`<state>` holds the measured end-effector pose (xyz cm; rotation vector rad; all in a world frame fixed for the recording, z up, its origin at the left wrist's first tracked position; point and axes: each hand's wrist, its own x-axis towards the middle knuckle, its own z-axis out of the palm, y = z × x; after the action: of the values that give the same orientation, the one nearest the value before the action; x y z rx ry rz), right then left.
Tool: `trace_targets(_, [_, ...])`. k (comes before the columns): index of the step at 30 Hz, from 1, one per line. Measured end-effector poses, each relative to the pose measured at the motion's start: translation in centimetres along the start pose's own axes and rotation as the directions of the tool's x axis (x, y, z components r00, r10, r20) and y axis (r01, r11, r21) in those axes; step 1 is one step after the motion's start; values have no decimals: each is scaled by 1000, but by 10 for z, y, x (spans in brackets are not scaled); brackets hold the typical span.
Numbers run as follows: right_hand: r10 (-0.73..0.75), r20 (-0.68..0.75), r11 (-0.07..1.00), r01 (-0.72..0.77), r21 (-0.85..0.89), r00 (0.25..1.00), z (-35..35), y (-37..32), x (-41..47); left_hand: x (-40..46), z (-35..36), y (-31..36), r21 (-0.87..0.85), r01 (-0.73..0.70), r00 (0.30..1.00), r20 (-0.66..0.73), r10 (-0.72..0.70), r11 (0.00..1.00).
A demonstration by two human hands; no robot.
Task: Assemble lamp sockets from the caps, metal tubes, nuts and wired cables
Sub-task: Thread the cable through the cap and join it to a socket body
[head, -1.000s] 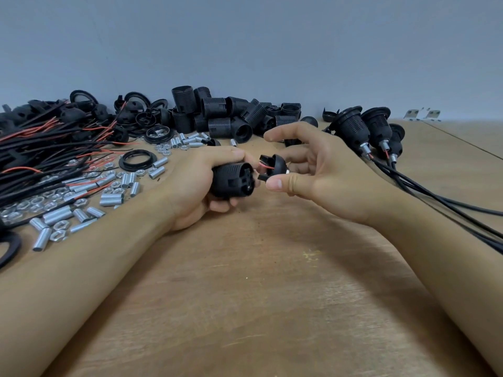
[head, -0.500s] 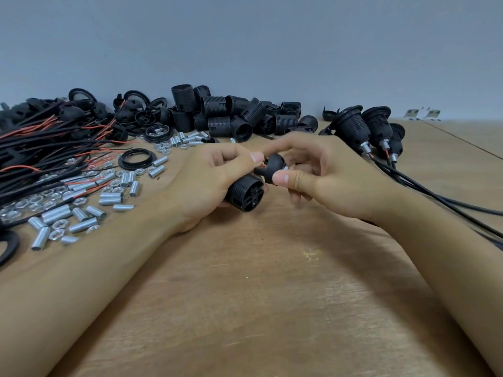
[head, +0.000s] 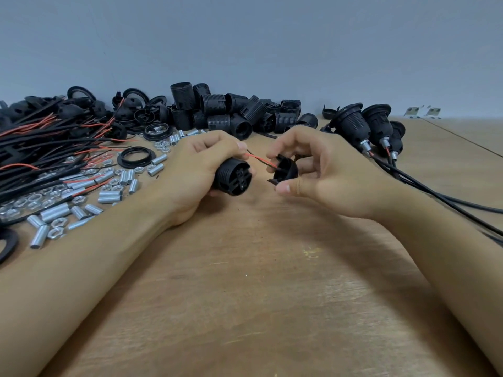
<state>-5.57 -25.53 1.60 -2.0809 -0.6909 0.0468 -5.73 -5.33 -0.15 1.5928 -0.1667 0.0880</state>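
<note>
Holding centre stage above the bare brown wooden worktop [head: 272, 308]: left hand [head: 198, 170], fingers curled round a black ribbed plastic socket body [head: 234, 177], open end toward the camera; right hand [head: 321, 170], thumb and fingers pinching a black domed plastic cap [head: 285, 168]. The two parts sit apart, joined only by a thin red wire and a black wire [head: 260, 160] running from the cap toward the left fingertips.

Left of the hands: scattered short silver metal tubes [head: 55, 212] and silver hex nuts [head: 34, 198], with a loose black plastic ring [head: 136, 158]. Further left, a tangle of black cables with red leads [head: 40, 148].

Right, near the back: three finished black sockets with flanges [head: 364, 129], cables trailing off toward the right edge.

Rear, against the grey wall: pile of black threaded socket shells [head: 217, 111] and a heap of black caps and rings [head: 133, 104].

Risks, as judged: closing cap on body may trap or kink the exposed wires between the rims; pulling the parts wider apart may drag the leads out; tubes could roll if an arm brushes them.

Markings: no brand, label or writing legible anywhere.
</note>
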Motion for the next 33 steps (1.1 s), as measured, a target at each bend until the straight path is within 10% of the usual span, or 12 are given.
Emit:
trace_targets(16, [-47, -257, 956, 118, 268, 965, 17, 1, 5, -3, 3, 1, -143, 91, 990, 122, -74, 986])
trace_targets(24, [-52, -146, 962, 89, 258, 988, 18, -5, 1, -3, 1, 4, -187, 78, 969, 246, -30, 979])
trace_targets(33, [11, -255, 975, 46, 217, 967, 25, 0, 6, -1, 6, 0, -83, 20, 998, 53, -16, 996])
